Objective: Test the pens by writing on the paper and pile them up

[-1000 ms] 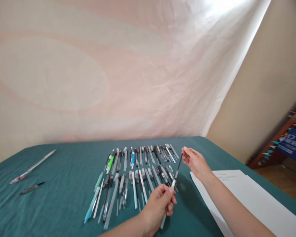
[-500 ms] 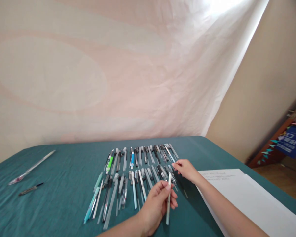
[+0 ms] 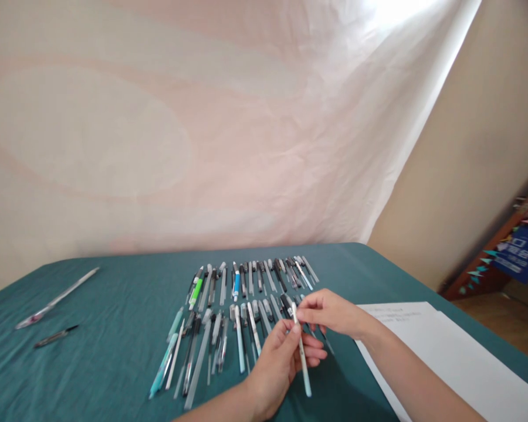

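One pale pen (image 3: 304, 368), pinched in left hand (image 3: 279, 357); right hand (image 3: 330, 313) at its top, grip unclear. Could slip, being slim.

2 rows of pens (image 3: 239, 343) on table (image 3: 114, 375), paper (image 3: 449, 357) right, backdrop (image 3: 246, 129) behind

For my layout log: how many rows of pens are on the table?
2: a back row farther away and a front row nearer, its right end partly hidden by the left hand and right hand.

The green table (image 3: 114, 381) bears rowed pens (image 3: 240, 346) and paper (image 3: 444, 363) (apparently handwritten).
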`<state>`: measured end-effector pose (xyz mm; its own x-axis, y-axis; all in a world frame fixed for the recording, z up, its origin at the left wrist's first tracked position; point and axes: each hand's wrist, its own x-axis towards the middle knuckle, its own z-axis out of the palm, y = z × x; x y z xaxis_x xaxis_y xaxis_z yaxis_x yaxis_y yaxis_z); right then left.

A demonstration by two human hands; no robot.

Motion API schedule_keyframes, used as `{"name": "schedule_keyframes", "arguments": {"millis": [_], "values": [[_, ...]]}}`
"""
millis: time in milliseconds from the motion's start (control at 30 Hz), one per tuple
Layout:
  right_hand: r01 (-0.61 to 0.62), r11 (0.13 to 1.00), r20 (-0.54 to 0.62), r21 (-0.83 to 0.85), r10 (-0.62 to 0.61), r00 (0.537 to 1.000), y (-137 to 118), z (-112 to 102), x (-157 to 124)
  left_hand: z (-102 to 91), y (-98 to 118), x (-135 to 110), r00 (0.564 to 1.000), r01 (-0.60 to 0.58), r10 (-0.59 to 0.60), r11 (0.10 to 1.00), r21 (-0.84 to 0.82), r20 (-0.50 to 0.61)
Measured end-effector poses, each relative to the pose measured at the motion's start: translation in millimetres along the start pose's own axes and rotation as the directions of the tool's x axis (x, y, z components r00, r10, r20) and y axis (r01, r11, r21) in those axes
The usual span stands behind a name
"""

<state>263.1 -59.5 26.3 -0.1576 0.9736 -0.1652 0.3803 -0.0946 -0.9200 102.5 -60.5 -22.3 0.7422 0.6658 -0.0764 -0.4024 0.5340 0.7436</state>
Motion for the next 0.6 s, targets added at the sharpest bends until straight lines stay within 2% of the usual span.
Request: {"name": "schedule_keyframes", "arguments": {"millis": [100, 167, 267, 367, 467, 600], "values": [[0.002, 0.999, -0.012, 0.045, -0.002, 1.0, -3.7, 10.8, -0.5, 0.6, 0.5, -0.8, 1.0, -0.002, 0.002, 1.0, 0.007, 0.008], [-0.006, 0.996, -0.023, 0.088, 0.008, 1.0, -4.4, 9.6, -0.2, 1.2, 0.3, -1.3, 1.0, 0.01, -0.01, 1.0, 0.001, 0.015], [-0.015, 0.984, -0.079, 0.177, 0.03, 0.996, -2.8, -4.5, 0.4, 1.0, -1.6, -1.3, 0.999, 0.046, -0.045, 0.999, -0.014, 0.021], [-0.006, 0.974, -0.21, 0.227, 0.055, 0.976, 8.7, -25.9, 3.2, -0.8, -3.5, -0.6, 0.997, 0.076, -0.076, 0.997, 0.002, 0.03], [-0.044, 0.988, -0.309, 0.15, 0.089, 0.947, 31.9, -42.2, 9.3, -2.5, -4.0, 0.0, 0.995, 0.089, -0.09, 0.996, 0.023, 0.045], [-0.136, 0.984, -0.337, -0.119, 0.089, 0.937, 62.6, -45.7, 19.8, -3.6, -4.9, 0.6, 0.994, 0.101, -0.103, 0.993, 0.066, 0.04]]}}
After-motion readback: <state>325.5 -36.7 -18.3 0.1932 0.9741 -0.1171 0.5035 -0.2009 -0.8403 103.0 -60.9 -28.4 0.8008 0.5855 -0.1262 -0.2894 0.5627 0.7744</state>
